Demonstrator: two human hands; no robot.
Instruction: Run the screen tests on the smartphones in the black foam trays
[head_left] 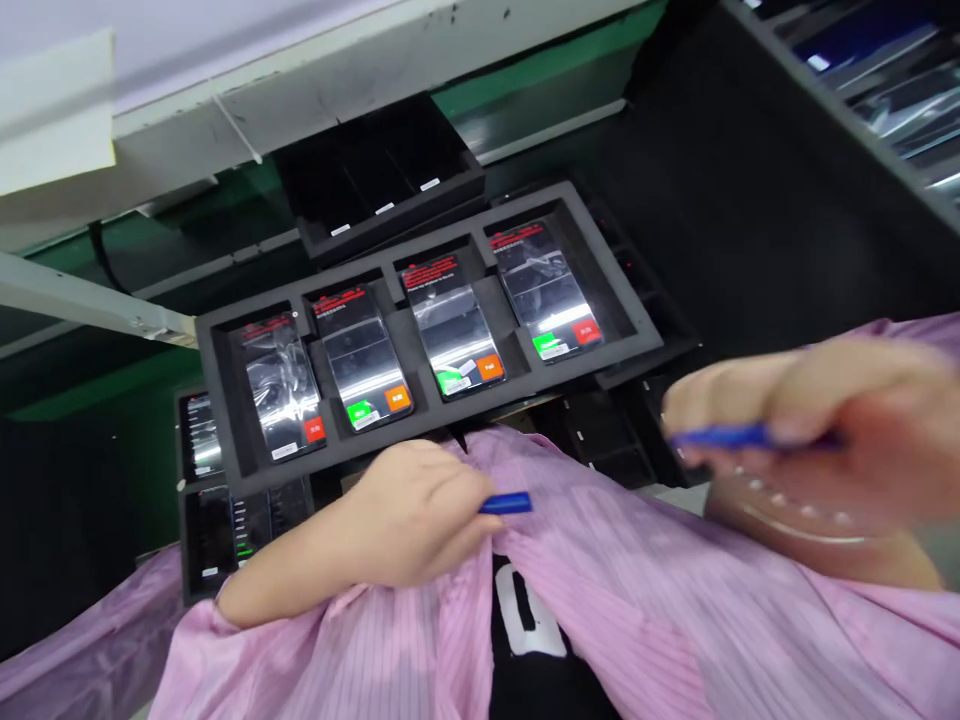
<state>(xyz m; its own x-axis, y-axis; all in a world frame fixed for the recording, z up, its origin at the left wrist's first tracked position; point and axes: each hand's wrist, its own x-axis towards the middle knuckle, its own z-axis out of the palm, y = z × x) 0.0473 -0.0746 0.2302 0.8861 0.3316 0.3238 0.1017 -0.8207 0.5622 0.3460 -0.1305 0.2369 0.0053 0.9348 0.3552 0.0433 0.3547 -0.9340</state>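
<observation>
My left hand (pixel 412 510) is closed in front of my chest, pinching a short blue pen cap (pixel 510 503) that points right. At the right, my right hand (pixel 862 410) is smeared by motion and closed round a slim blue pen (pixel 724 437), its end pointing left. Cap and pen are well apart. Beyond my hands lies a dark foam tray (pixel 442 408) with several smartphones (pixel 365 355), one to a compartment. Their screens show red text at the top and coloured blocks at the bottom, mostly green beside red or orange. White labels sit near their lower edges.
Another dark tray (pixel 472 190) with white labels lies behind the foam tray. More trays with lit phones (pixel 240 520) are below it at left. A pale shelf edge (pixel 315 100) crosses the top, and a dark panel (pixel 720 200) stands at right.
</observation>
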